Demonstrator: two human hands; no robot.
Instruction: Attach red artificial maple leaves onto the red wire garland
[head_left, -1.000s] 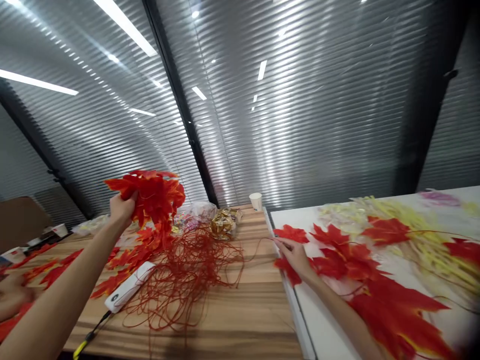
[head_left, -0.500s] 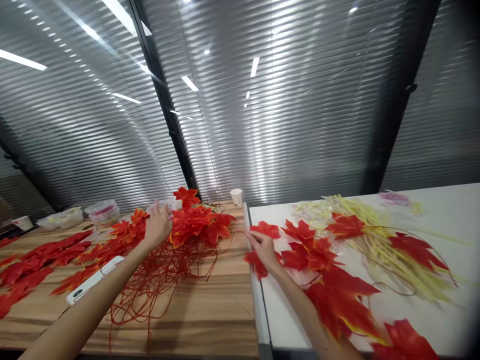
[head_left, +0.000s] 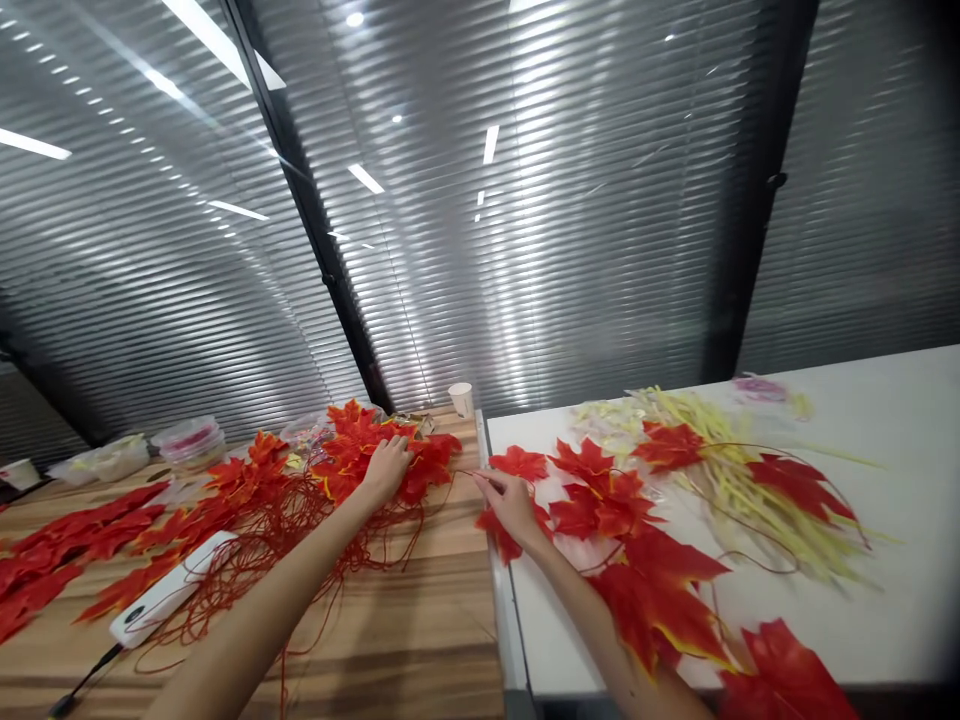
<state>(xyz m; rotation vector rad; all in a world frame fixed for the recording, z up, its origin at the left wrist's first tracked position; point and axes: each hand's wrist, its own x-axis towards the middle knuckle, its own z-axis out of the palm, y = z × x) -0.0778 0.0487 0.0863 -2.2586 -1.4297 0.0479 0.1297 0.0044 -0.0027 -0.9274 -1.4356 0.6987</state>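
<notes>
Leaves (head_left: 390, 450), red, lie heaped on the wooden tabletop (head_left: 420, 640) left of the white tabletop's (head_left: 862, 600) edge. Stretched forward, the left hand (head_left: 386, 468) rests palm-down on the heap, its grip loose. Right of it, the right hand (head_left: 510, 500) pinches a thin red wire (head_left: 466, 473), its grip together.

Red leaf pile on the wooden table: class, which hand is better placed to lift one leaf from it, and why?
Left. The left hand already rests on the red leaf pile, while the right hand is apart at the white table edge, pinching a thin red stem.
</notes>
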